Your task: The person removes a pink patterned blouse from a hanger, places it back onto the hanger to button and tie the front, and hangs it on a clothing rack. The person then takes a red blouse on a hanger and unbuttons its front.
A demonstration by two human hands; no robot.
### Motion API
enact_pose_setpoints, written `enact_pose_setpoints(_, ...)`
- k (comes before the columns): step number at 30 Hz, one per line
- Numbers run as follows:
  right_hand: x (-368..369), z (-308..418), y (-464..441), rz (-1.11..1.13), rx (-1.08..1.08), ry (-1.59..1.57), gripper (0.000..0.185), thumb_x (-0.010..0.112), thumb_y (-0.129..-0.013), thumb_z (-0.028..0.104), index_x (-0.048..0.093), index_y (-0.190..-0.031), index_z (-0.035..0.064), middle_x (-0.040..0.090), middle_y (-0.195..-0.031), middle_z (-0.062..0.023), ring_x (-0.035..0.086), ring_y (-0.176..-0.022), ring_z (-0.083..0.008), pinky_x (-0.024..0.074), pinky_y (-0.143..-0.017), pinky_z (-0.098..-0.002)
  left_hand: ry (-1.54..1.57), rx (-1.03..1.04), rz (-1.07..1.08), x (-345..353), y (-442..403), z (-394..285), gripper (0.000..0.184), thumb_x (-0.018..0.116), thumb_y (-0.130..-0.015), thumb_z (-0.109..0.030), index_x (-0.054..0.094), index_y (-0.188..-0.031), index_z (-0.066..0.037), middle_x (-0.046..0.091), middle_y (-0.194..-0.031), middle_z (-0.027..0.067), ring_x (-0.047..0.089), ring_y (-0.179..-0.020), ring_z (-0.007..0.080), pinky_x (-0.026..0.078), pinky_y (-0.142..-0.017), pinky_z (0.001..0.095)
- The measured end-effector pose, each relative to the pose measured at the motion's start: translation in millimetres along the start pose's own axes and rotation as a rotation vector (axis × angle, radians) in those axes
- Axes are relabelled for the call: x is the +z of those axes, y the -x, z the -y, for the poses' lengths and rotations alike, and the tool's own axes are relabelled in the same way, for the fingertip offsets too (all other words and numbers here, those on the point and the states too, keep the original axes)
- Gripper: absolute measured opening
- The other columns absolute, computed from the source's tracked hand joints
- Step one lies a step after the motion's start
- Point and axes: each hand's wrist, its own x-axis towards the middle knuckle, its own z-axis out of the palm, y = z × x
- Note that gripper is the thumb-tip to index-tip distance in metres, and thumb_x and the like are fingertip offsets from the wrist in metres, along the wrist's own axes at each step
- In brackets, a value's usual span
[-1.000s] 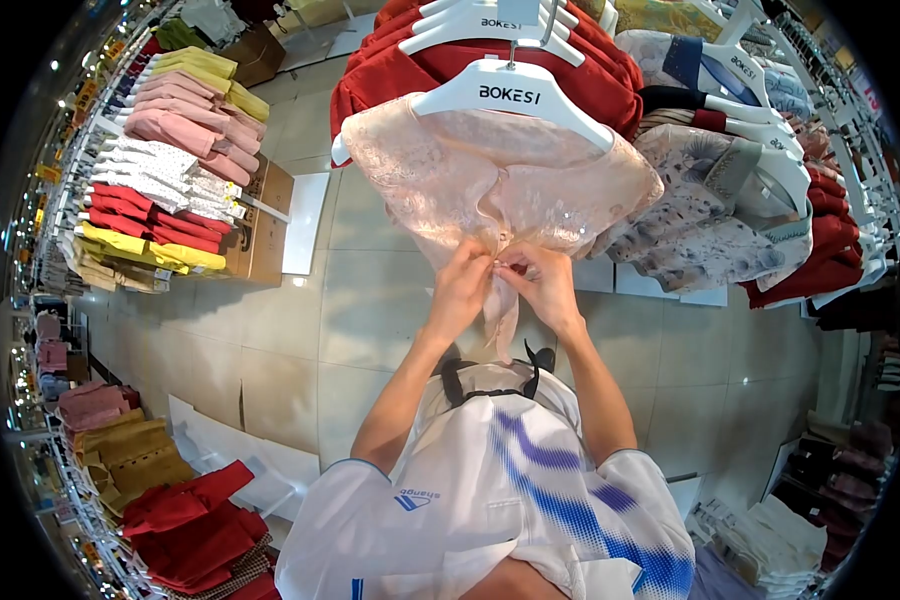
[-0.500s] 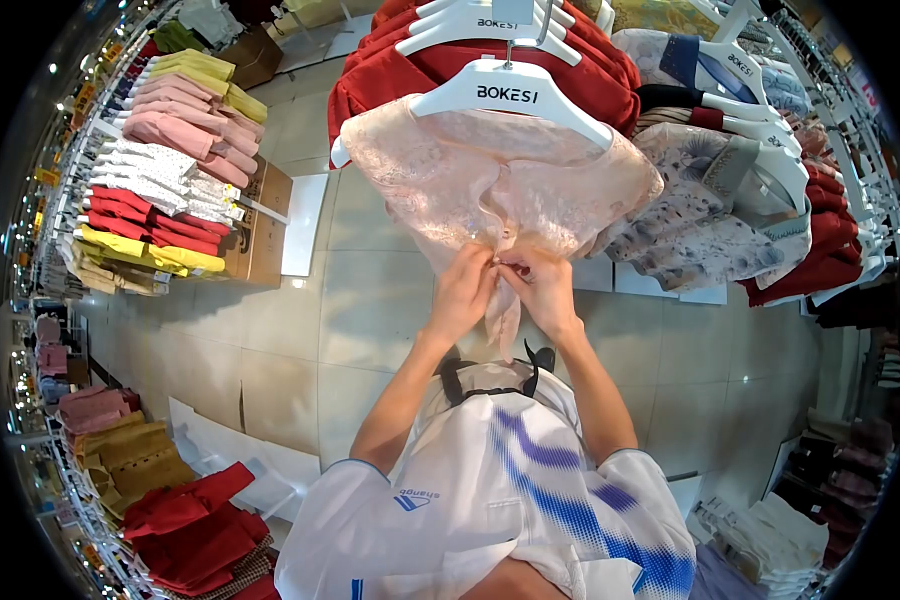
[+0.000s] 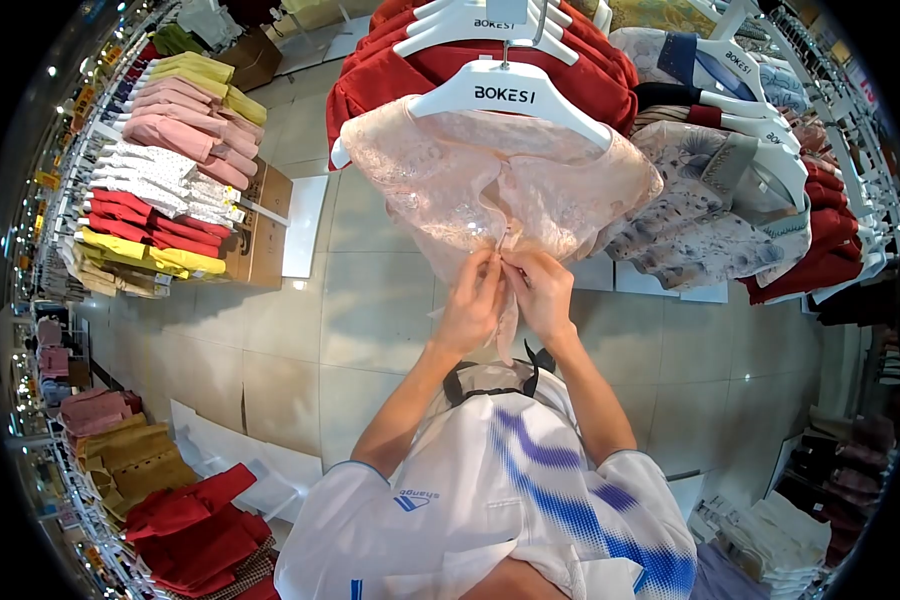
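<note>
1. Blouse [image 3: 570,195], pale pink and thin-looking, with a glossy floral pattern that catches the light; its front has a narrow opening running down from the neckline, and the wide sleeves slope out to left and right.
2. It hangs at the centre of the scene on a white hanger [image 3: 505,96] lettered BOKESI, its lower part drawn toward the near side, where slim pink strips [image 3: 507,335] dangle below the hands.
3. Left hand [image 3: 472,300] pinches the cloth at the front opening between thumb and fingers; right hand [image 3: 540,290] pinches just beside it, fingertips nearly meeting. The exact bit of cloth gripped is hidden by the fingers.
4. Red garments [image 3: 612,105] hang directly behind, on the far side.
5. To the right hangs a pale floral top [image 3: 670,215]; well apart on the left, pink garments [image 3: 185,130] line a rack.
</note>
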Motion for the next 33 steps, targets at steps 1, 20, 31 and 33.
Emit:
enact_pose_setpoints(1,-1.5,2.5,-1.8,-0.017,-0.075,0.038,0.014,0.073,-0.075,-0.001,0.070,-0.088,0.0014,0.067,-0.077,-0.0104,0.065,-0.067,-0.0247,0.0519,-0.060,-0.0326,-0.001,0.001,-0.001,-0.7,-1.5,-3.0,0.042,0.061,-0.084,0.005,0.052,-0.124,0.012,0.050,-0.122,0.0224,0.059,-0.100,0.0380,0.051,-0.085,0.0409)
enact_pose_setpoints(20,-1.4,18.0,-18.2,-0.093,0.156,-0.216,0.008,0.072,-0.082,-0.001,0.068,-0.089,-0.0018,0.070,-0.083,-0.0071,0.064,-0.074,-0.0119,0.0499,-0.067,-0.0243,0.418,-0.111,-0.065,-4.2,-17.4,-7.8,0.034,0.053,-0.093,0.000,0.054,-0.126,0.006,0.044,-0.133,0.0165,0.050,-0.117,0.0290,0.040,-0.099,0.0348)
enact_pose_setpoints(31,-1.1,4.1,-23.3,0.000,0.487,-0.619,0.009,0.070,-0.089,0.004,0.069,-0.096,-0.0008,0.070,-0.089,-0.0022,0.060,-0.079,-0.0051,0.0486,-0.072,-0.0204,0.232,0.037,-0.094,-0.2,-26.9,-3.4,0.039,0.054,-0.092,0.003,0.050,-0.130,0.006,0.044,-0.129,0.0198,0.055,-0.106,0.0323,0.047,-0.089,0.0366)
enact_pose_setpoints(33,-1.0,3.3,-22.4,-0.008,0.465,-0.625,0.009,0.070,-0.088,0.005,0.070,-0.094,-0.0015,0.070,-0.088,-0.0037,0.063,-0.080,-0.0073,0.0503,-0.072,-0.0223,0.254,0.020,-0.116,-5.3,-28.6,-1.7,0.032,0.054,-0.092,0.002,0.054,-0.124,0.006,0.048,-0.123,0.0183,0.056,-0.103,0.0311,0.047,-0.088,0.0359)
